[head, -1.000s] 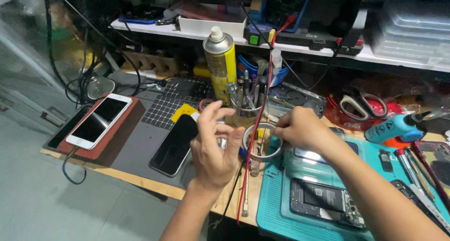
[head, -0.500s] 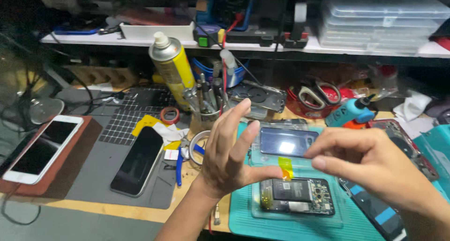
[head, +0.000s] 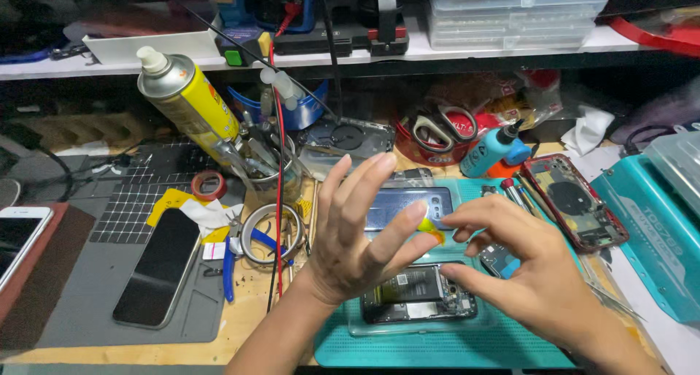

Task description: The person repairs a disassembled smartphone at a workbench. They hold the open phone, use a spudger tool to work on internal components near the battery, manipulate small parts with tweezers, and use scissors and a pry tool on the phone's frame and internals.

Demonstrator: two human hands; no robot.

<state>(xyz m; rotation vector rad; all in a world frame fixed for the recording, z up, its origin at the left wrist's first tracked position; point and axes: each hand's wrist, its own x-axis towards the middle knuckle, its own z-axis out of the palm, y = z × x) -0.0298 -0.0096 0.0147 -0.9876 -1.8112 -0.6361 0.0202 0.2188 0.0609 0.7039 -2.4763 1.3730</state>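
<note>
My left hand is raised over the teal work mat with its fingers spread. A small piece of yellow tape sticks to one of its fingertips. My right hand comes in from the right, and its thumb and forefinger close on that tape. Beneath both hands an opened phone lies with its insides showing. A dark phone panel lies just beyond it, partly hidden by my left fingers.
A roll of tape and blue-handled pliers lie left of the mat. A black phone rests on a grey mat. Also around are a yellow spray can, a blue bottle, scissors, a red-framed phone housing and a teal case.
Both hands have moved from the tape roll to the right, over the teal mat. A yellow tape piece came away with them. The view has swung right and closer.
</note>
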